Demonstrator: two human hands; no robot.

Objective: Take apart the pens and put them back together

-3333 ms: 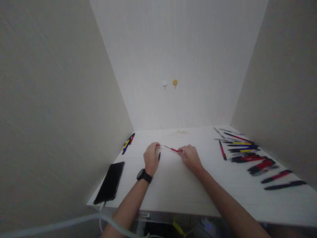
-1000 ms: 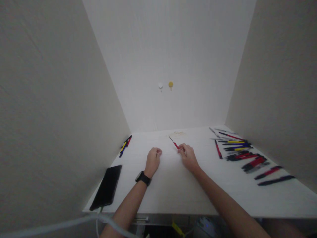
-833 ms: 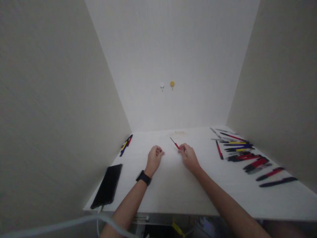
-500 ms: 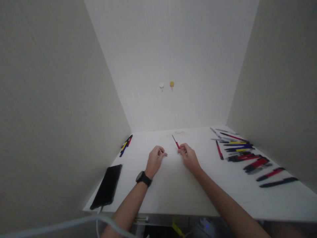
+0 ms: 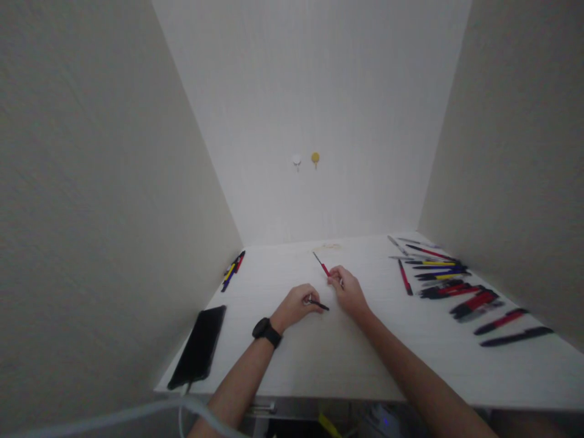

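My right hand (image 5: 347,289) pinches the red barrel of a pen (image 5: 325,268) above the middle of the white table. A thin, dark refill sticks out of the barrel, pointing away to the upper left. Lower and to the left, my left hand (image 5: 301,302) is closed on a small black pen part (image 5: 319,303). That part points right and slightly down, apart from the red pen; whether it is a cap or a tip section I cannot tell. A dark watch sits on my left wrist.
Several red, black, yellow, blue and clear pens (image 5: 474,301) lie along the right wall. A few pens (image 5: 233,271) lie by the left wall. A black phone (image 5: 198,347) with a white cable (image 5: 137,413) is at the front left. Two small hooks (image 5: 315,157) hang on the back wall.
My left hand has come down and turned, and the black pen part in it now shows clearly. My right hand stays nearly in place, with the red pen tilted slightly further left.
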